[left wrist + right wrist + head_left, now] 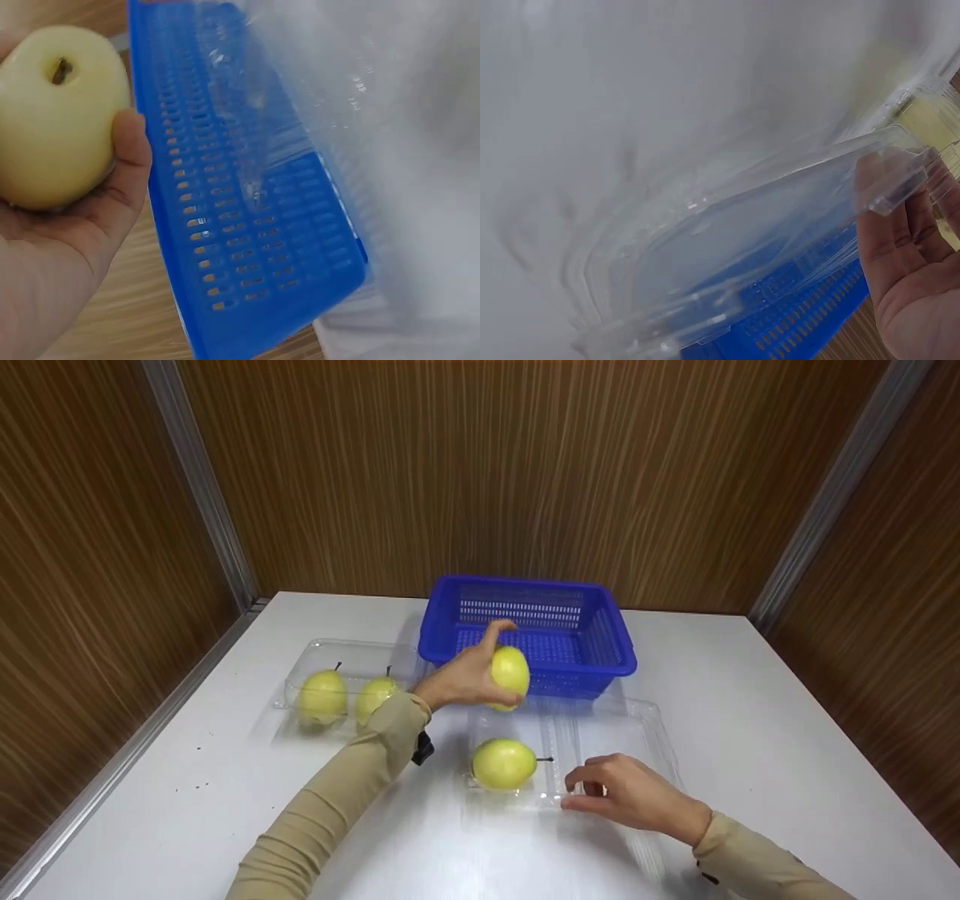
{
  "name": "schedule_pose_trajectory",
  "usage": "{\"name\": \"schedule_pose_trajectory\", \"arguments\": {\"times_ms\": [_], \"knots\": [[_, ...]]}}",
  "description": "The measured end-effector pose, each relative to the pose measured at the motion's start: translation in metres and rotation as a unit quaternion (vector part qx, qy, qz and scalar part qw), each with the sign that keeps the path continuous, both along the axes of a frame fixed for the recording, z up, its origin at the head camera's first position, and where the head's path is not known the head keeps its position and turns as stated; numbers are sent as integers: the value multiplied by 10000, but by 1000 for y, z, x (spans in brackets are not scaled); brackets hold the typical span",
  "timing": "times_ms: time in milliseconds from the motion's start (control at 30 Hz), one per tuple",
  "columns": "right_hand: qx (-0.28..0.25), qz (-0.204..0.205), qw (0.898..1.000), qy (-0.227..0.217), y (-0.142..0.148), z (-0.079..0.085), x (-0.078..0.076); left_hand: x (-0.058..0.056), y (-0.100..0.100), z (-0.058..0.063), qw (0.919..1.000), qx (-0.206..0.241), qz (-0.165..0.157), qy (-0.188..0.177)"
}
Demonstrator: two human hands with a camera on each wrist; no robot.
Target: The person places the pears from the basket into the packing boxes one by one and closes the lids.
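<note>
My left hand (466, 673) grips a yellow pear (511, 671) in front of the blue basket's near rim; in the left wrist view this pear's stem end (62, 71) faces the camera. At the front edge of an open clear plastic clamshell box (656, 727), my right hand (630, 795) pinches the rim between thumb and curled fingers. Clear plastic overlaps those fingers (881, 232) in the right wrist view. Another pear (504, 764) lies on its side in the left part of this box, stem pointing right.
Behind the clamshell stands a blue perforated basket (624, 660). To the left, a second clear box (360, 643) holds two upright pears, a left one (322, 697) and a right one (373, 696) partly behind my forearm. Wood-grain panels (480, 472) enclose the white table (172, 780).
</note>
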State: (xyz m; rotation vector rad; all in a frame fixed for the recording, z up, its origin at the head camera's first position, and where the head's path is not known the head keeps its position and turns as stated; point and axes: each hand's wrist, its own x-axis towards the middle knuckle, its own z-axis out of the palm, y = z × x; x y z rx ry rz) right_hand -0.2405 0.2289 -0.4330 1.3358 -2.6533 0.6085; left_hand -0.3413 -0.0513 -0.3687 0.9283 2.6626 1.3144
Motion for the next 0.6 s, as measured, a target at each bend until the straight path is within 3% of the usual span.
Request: {"name": "schedule_pose_trajectory", "arguments": {"times_ms": [133,267,600], "knots": [[-57,-6,10000,-53,2,-1,-2,6,0,-6,9948,-911,-329,322],[-61,27,9999,-116,4,-1,-2,9,3,-10,9816,-1779,-463,514],[4,-34,9996,-296,9,-1,-1,5,31,-19,9458,-3187,-501,373]]}}
